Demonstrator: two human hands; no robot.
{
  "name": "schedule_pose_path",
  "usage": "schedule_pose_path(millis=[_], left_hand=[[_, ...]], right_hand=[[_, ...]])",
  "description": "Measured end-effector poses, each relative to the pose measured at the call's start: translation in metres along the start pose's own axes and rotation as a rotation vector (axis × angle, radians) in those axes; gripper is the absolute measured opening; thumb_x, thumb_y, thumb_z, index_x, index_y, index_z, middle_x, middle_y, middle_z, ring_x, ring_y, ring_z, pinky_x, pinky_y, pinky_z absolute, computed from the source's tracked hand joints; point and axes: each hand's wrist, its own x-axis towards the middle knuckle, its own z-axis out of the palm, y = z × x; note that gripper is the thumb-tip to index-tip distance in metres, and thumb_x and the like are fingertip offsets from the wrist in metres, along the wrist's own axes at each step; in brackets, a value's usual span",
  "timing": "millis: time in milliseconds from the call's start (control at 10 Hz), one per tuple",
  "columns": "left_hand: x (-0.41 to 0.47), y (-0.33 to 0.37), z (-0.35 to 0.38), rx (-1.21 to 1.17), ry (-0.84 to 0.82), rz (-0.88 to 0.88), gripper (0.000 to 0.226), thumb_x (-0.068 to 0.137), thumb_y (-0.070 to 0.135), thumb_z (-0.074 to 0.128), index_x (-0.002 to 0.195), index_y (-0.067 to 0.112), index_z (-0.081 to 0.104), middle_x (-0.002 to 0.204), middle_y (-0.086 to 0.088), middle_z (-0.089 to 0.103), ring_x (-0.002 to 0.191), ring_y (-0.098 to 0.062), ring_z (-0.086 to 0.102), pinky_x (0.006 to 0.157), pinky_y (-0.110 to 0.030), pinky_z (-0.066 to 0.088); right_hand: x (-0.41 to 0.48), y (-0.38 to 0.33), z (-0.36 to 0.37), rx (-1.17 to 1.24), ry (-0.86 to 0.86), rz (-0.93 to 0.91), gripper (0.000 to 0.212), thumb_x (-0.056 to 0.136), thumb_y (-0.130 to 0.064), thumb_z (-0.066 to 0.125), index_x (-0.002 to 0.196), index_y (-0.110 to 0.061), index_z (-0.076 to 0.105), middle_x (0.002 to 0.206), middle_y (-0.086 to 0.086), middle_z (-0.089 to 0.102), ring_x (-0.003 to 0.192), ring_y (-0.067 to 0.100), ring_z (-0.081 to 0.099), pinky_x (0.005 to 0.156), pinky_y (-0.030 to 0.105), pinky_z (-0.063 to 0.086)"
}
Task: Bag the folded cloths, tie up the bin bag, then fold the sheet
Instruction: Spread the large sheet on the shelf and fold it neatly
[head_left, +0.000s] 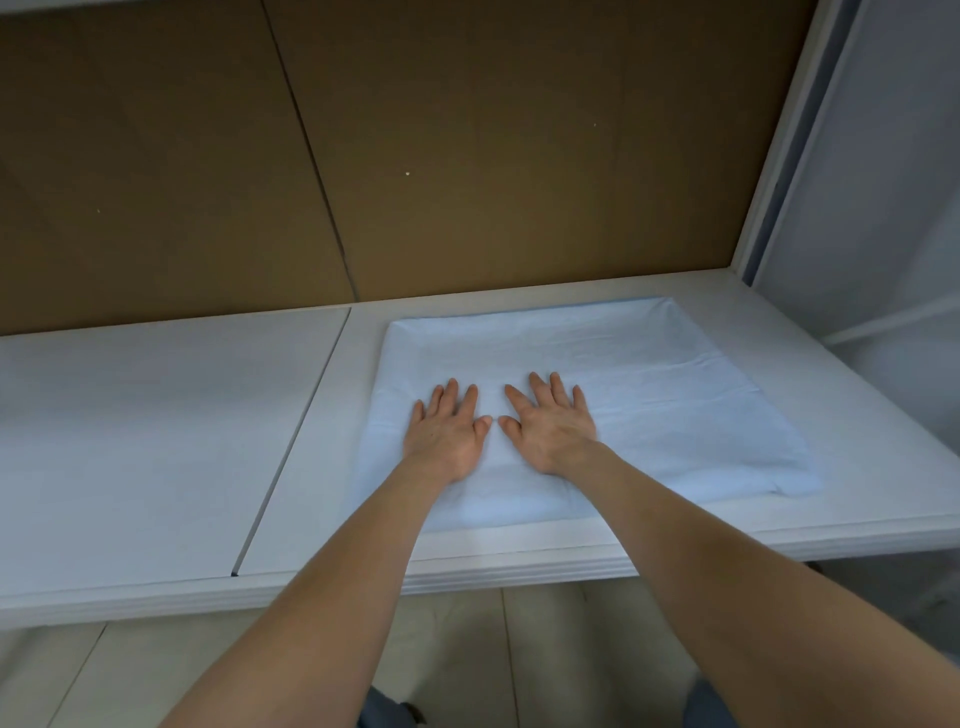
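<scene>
A pale blue sheet (649, 384), folded into a flat rectangle, lies on the right half of the white table (156, 441). My left hand (447, 431) rests palm down on the sheet's near left part, fingers spread. Right beside it my right hand (550, 426) also lies flat on the sheet, fingers apart, the two thumbs almost touching. Neither hand grips anything. No bin bag or other cloths are in view.
A brown cardboard wall (415, 156) stands behind the table. A white frame post (779, 156) and a translucent panel (893, 208) close off the right side. A seam (296, 441) splits the tabletop. Tiled floor (467, 649) shows below the front edge.
</scene>
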Motion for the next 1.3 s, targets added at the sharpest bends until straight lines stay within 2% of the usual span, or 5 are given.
schedule_pose_path(millis=[600, 800, 900, 1000, 1300], left_hand=[[-0.001, 0.000, 0.007, 0.025, 0.010, -0.016, 0.057, 0.101, 0.044, 0.009, 0.152, 0.025, -0.005, 0.161, -0.001, -0.011, 0.148, -0.016, -0.009, 0.121, -0.039, -0.004], [-0.001, -0.002, 0.007, 0.014, 0.011, -0.010, 0.057, 0.101, 0.044, 0.014, 0.153, 0.026, 0.000, 0.161, -0.001, -0.008, 0.149, -0.016, -0.007, 0.121, -0.038, -0.003], [0.003, -0.005, -0.006, -0.089, 0.058, -0.041, 0.055, 0.099, 0.043, 0.031, 0.151, 0.025, 0.022, 0.160, -0.002, 0.012, 0.147, -0.018, 0.012, 0.120, -0.036, 0.011], [0.004, 0.006, -0.015, -0.109, 0.227, -0.056, 0.049, 0.100, 0.034, 0.036, 0.146, 0.020, 0.034, 0.155, -0.005, 0.026, 0.141, -0.022, 0.027, 0.115, -0.035, 0.026], [0.008, 0.103, -0.011, -0.041, 0.085, 0.147, 0.055, 0.102, 0.040, 0.021, 0.153, 0.025, 0.004, 0.161, 0.000, -0.004, 0.149, -0.020, -0.002, 0.121, -0.040, 0.004]], right_hand=[[0.000, 0.001, 0.006, -0.020, -0.018, 0.014, 0.059, 0.099, -0.053, 0.009, 0.153, -0.033, -0.002, 0.161, 0.002, -0.011, 0.148, 0.025, -0.015, 0.119, 0.047, -0.008], [0.000, 0.001, 0.004, 0.033, -0.023, 0.006, 0.059, 0.099, -0.053, 0.016, 0.153, -0.032, 0.003, 0.162, 0.002, -0.008, 0.148, 0.024, -0.013, 0.120, 0.046, -0.007], [-0.001, 0.009, -0.009, 0.282, 0.045, -0.014, 0.055, 0.099, -0.046, 0.033, 0.150, -0.027, 0.025, 0.160, 0.004, 0.013, 0.148, 0.023, 0.008, 0.121, 0.040, 0.007], [-0.010, 0.029, -0.019, 0.324, 0.233, 0.039, 0.049, 0.099, -0.037, 0.040, 0.145, -0.022, 0.037, 0.153, 0.005, 0.029, 0.140, 0.024, 0.029, 0.114, 0.035, 0.026], [-0.033, 0.104, -0.028, 0.078, 0.148, 0.149, 0.060, 0.100, -0.048, 0.025, 0.154, -0.026, 0.009, 0.162, 0.005, 0.002, 0.149, 0.028, -0.006, 0.121, 0.045, 0.003]])
